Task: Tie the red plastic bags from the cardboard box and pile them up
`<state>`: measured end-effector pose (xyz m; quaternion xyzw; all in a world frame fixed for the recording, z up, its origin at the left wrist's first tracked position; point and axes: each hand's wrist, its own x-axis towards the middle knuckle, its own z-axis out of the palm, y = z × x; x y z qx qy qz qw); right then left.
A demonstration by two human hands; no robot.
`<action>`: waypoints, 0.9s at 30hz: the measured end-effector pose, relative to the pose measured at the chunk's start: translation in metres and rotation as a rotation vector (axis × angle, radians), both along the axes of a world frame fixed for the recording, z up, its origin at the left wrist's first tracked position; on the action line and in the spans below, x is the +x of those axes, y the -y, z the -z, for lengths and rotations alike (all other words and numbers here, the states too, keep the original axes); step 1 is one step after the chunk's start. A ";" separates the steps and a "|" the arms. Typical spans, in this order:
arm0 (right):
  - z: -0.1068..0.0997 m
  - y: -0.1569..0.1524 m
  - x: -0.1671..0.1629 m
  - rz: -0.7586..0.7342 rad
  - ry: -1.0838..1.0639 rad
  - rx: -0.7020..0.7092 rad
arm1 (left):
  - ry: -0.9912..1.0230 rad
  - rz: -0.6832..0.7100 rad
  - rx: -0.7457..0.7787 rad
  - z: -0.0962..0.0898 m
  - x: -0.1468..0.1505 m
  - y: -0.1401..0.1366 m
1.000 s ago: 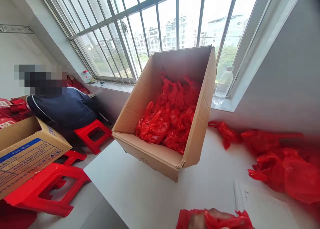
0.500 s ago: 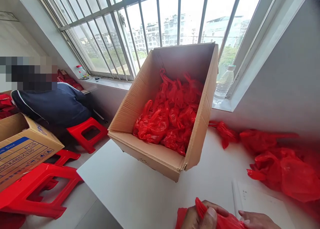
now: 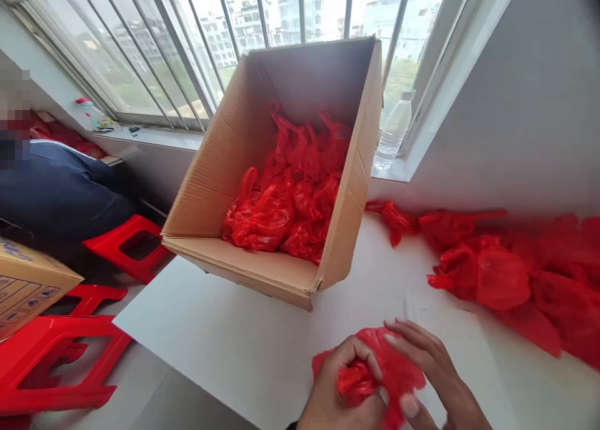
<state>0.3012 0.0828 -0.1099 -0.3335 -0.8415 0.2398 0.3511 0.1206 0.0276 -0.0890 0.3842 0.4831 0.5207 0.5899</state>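
My left hand (image 3: 340,386) is closed round the gathered part of a red plastic bag (image 3: 396,370) above the white table, near the bottom of the view. Beside it, my right hand (image 3: 435,374) has its fingers stretched out and apart, resting against or just over the bag's spread side. Whether those fingers touch the film is hard to tell. Beyond my hands stands an open cardboard box (image 3: 276,274), partly filled with several knotted red bags (image 3: 262,217).
More red bags (image 3: 504,274) lie along the wall on the right of the white table (image 3: 201,317). A clear bottle (image 3: 396,127) stands on the windowsill. At left sit a person in dark clothing (image 3: 60,192), red stools (image 3: 56,355) and another carton (image 3: 32,286).
My view has swung right and down. The bag now lies bunched inside my left fist, with its film spread out, and my right fingers have opened.
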 end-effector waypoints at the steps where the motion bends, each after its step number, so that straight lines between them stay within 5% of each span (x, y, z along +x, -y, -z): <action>1: -0.001 -0.001 0.001 -0.055 0.024 -0.029 | -0.083 0.009 0.014 -0.005 0.001 0.001; 5: -0.001 -0.003 0.001 -0.114 -0.030 -0.272 | -0.482 -0.049 0.265 -0.004 0.001 0.001; 9: -0.002 -0.001 0.003 -0.011 -0.088 -0.663 | -0.885 -0.272 0.671 0.026 -0.001 0.003; 12: -0.001 -0.004 0.004 -0.062 -0.080 -0.877 | -0.955 -0.294 0.794 0.044 -0.001 0.004; 18: 0.004 -0.012 0.003 -0.261 -0.122 -0.910 | -0.909 -0.151 0.800 0.043 0.002 0.002; 24: 0.002 -0.013 0.013 -0.110 -0.134 -0.852 | -0.938 -0.024 0.716 0.043 0.002 0.016; 27: 0.013 -0.010 0.032 0.047 -0.137 -0.834 | -1.080 -0.081 0.633 0.058 -0.018 0.034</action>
